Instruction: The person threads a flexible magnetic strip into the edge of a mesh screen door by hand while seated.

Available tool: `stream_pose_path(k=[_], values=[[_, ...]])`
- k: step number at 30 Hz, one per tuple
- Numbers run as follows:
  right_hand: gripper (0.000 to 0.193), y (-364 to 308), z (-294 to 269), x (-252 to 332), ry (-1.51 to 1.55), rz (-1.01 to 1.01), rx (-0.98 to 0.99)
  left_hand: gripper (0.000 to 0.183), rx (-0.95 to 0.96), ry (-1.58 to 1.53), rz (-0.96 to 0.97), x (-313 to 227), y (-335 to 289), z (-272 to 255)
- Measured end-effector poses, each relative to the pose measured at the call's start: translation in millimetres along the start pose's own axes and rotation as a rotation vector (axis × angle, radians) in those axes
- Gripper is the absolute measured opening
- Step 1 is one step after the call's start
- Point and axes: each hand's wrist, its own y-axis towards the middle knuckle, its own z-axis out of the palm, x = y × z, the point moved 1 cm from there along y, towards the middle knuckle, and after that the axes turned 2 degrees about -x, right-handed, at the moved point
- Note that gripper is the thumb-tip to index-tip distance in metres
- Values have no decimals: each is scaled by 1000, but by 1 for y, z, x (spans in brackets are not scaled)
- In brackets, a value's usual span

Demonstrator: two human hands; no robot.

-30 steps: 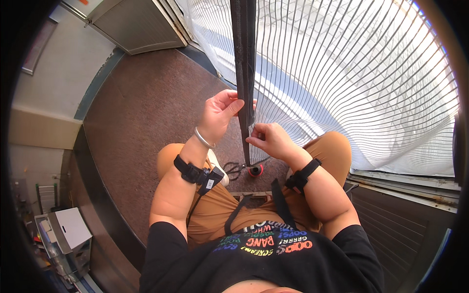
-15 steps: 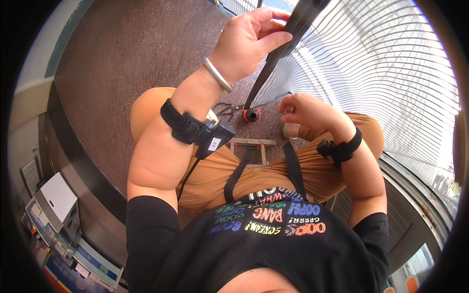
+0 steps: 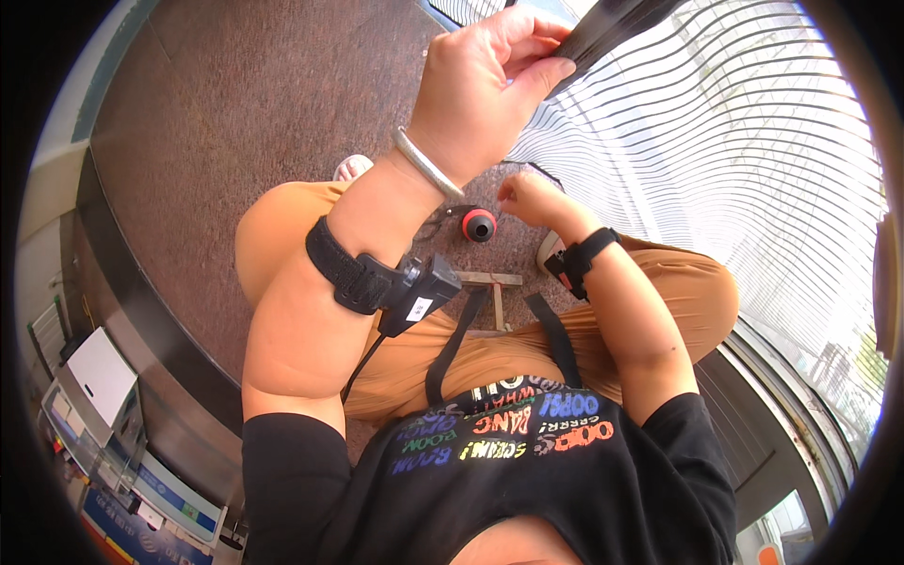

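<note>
My left hand [image 3: 494, 89] is raised in front of me, thumb and fingers pinched on a long dark flat strip [image 3: 621, 33] that runs out past the top edge. Beside the strip hangs a translucent sheet with dark wavy lines [image 3: 706, 132]. Lower down, my right hand [image 3: 532, 200] is closed, its fingertips curled together near the sheet's lower dark edge. Whatever they grip, if anything, is too small to make out. Just left of that hand, a round black and red object [image 3: 479, 225] rests on the floor. Dark handles, partly hidden by my left wrist, lie beside it.
Between my knees sits a small wooden frame [image 3: 494, 280], with two black straps [image 3: 551, 330] near it. The brown speckled floor [image 3: 245, 104] meets a dark metal edge at left. A desk with white equipment [image 3: 99, 377] stands far left. A window track [image 3: 791, 414] runs along the right.
The dark strip's lower end has left the spot by the round object. My right hand has moved left and its fingers have drawn together. My left hand keeps its grip on the strip.
</note>
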Motion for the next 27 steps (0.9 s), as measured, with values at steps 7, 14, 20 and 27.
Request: stream_pose_path(k=[7, 14, 20, 27], values=[[15, -73, -114, 88, 521, 62, -245, 18, -108, 36, -45, 0, -3, 6], [23, -118, -149, 135, 690, -173, -1069, 15, -199, 227, 114, -13, -22, 32], [14, -128, -149, 153, 319, 61, -1275, 14, -203, 319, 440, -19, -41, 51], [11, -151, -146, 156, 104, 78, -1237, 24, -110, 287, 457, -25, -50, 61]])
